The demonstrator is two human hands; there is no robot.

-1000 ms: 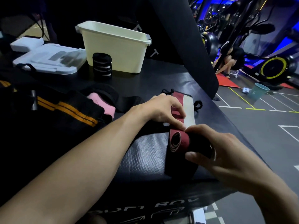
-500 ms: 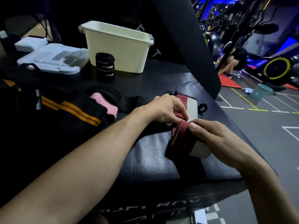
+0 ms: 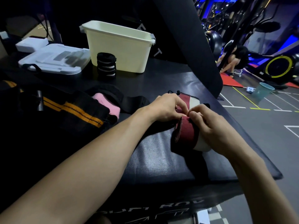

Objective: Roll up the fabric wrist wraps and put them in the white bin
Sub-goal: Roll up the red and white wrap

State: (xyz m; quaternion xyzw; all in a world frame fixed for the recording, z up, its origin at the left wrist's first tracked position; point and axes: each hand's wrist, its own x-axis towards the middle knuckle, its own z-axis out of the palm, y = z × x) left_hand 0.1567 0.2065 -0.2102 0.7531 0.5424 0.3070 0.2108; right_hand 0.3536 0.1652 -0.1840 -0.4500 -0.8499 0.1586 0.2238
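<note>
At frame centre, both hands, left (image 3: 168, 107) and right (image 3: 210, 125), pinch the half-rolled wrap (image 3: 186, 133) on the desk (image 3: 161, 159). Loose grip could let it spring open before reaching the bin (image 3: 119, 50).

1. The one camera sits on my head and looks forward and down over both forearms.
2. It is close: my left hand (image 3: 166, 107) and right hand (image 3: 208, 125) meet near the middle of the view, on the wrap (image 3: 186, 131).
3. Beyond my hands, the bin (image 3: 119, 50) stands farther off on the black table (image 3: 161, 75).
4. To the right of my right hand the view takes in the gym floor (image 3: 267, 126).
5. The wide lens bends the edges.
</note>
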